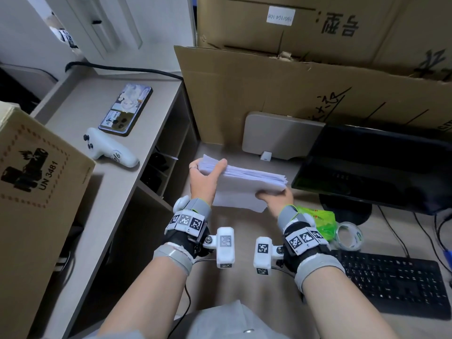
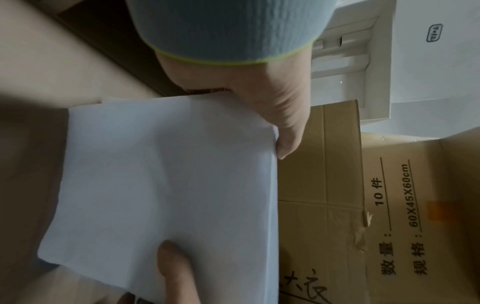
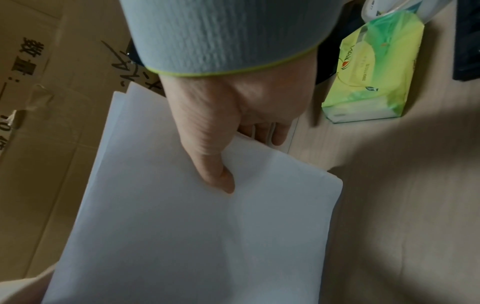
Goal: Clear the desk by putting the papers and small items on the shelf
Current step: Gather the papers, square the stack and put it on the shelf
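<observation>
A thick stack of white papers (image 1: 247, 181) is held above the beige desk (image 1: 247, 277) by both hands. My left hand (image 1: 205, 173) grips its far left corner, thumb on top and fingers wrapped round the edge. My right hand (image 1: 275, 196) pinches the near right edge, with the thumb (image 3: 215, 174) pressed on the top sheet (image 3: 207, 236) and the fingers (image 3: 267, 133) underneath. In the left wrist view the papers (image 2: 168, 174) fill the middle, with my left thumb (image 2: 287, 142) at their edge. A green tissue pack (image 1: 320, 220) and a clear tape roll (image 1: 348, 237) lie on the desk by my right wrist.
The shelf unit (image 1: 117, 192) stands at the left, with open compartments (image 1: 159, 167) on its side; a phone (image 1: 126, 108) and a white controller (image 1: 110, 151) lie on top. A monitor (image 1: 374, 165) and keyboard (image 1: 391, 282) are at the right. Cardboard boxes (image 1: 293, 94) stand behind, and another box (image 1: 36, 179) at the left.
</observation>
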{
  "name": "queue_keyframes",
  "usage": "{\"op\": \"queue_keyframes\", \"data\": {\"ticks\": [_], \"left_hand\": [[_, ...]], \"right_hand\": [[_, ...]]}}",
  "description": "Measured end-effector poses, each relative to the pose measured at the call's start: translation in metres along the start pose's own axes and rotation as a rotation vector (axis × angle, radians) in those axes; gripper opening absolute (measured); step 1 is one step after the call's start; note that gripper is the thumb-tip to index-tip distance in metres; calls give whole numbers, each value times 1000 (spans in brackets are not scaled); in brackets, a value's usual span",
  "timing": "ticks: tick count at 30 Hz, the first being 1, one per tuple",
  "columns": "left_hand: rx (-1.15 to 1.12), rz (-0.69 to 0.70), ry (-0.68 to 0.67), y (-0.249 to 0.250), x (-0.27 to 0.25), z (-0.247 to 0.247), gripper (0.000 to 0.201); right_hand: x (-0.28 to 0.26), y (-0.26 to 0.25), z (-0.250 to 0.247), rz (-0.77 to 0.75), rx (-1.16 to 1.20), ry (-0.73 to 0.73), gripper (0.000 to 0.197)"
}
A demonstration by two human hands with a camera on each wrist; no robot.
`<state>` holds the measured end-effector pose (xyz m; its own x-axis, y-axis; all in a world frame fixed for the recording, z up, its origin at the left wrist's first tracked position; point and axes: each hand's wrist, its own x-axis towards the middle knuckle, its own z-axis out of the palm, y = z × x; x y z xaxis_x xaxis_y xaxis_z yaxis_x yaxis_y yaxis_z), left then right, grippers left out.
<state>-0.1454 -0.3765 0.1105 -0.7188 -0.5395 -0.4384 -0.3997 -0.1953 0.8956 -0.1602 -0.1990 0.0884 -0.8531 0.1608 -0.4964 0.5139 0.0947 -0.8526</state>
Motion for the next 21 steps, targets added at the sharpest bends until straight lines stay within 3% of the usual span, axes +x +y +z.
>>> {"op": "queue_keyframes", "data": {"ticks": [4,7,9,12,16,18,21], "left_hand": [[26,79,-40,0,4,5,60],[-33,5,-23,-2,8,7,53],[-63,-31,-41,-2,9,5,62],[-5,24,-121,-7,5,-2,75],[120,16,-199,-25,2,-12,88],[188,7,-192,-28,1,-12,81],[181,56,-73,-21,2,-7,55]], "right_hand": [[1,-1,0,-15,16,37,49],[5,0,2,0,11,40,43],[6,1,2,52,8,43,34],[7,1,2,103,-16,59,26],[11,3,2,105,-75,64,28],[11,3,2,123,-105,54,24],[9,-8,5,120,-46,48,20]]}}
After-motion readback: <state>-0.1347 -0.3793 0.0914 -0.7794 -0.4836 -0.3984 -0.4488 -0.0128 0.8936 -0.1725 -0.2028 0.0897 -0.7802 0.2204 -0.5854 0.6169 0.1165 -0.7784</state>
